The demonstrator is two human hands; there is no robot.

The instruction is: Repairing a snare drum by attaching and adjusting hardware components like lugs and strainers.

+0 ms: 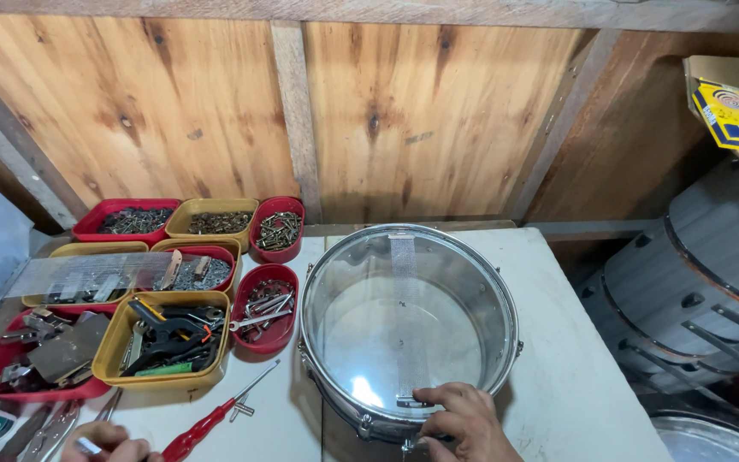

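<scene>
Right hand: the right hand (464,419) rests on the near rim of the drum (410,321), fingers curled and pressed down on the end of the wire strip (404,316) that crosses the clear drum skin.
Left hand: the left hand (109,445) shows only at the bottom edge, fingers curled close together by a small metal piece (87,446); whether it grips the piece cannot be told.
Drum: a metal-shelled drum lying flat on the white table (575,385), near its front edge, clear skin facing up.
Screwdriver: a red-handled screwdriver (215,415) lies on the table between the two hands, just right of the left hand.
Trays: red and yellow trays (168,342) of screws, keys and clamps sit left of the drum.
Background: wooden wall (215,111) behind; more drums (694,282) stacked at the right.
</scene>
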